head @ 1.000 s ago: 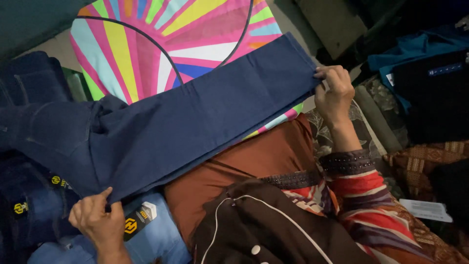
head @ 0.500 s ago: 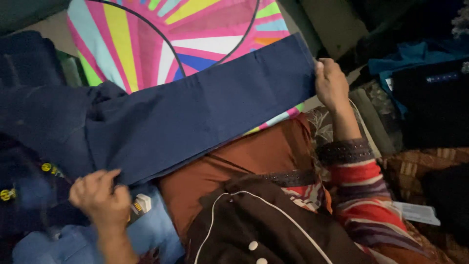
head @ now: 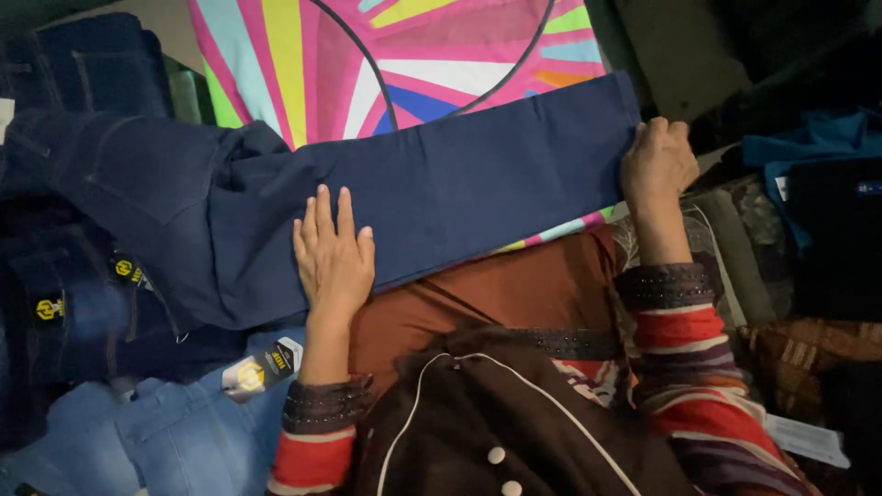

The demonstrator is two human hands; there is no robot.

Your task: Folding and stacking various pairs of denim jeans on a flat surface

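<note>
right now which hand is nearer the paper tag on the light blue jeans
Left. The left hand lies flat on the navy trousers, just above the tag by its wrist. The right hand holds the trousers' far hem end, well off to the right.

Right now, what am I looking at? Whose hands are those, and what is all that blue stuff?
There is no machine here. A person wears a camera on the head, so the one picture looks down at their own two hands. The left hand lies flat, fingers spread, on a pair of dark blue trousers stretched across their lap. The right hand pinches the trousers' far end at the hem. Under the trousers lies a bright striped cloth in pink, yellow and blue. On the left sit more folded jeans, dark ones and light blue ones, some with paper tags.
</note>
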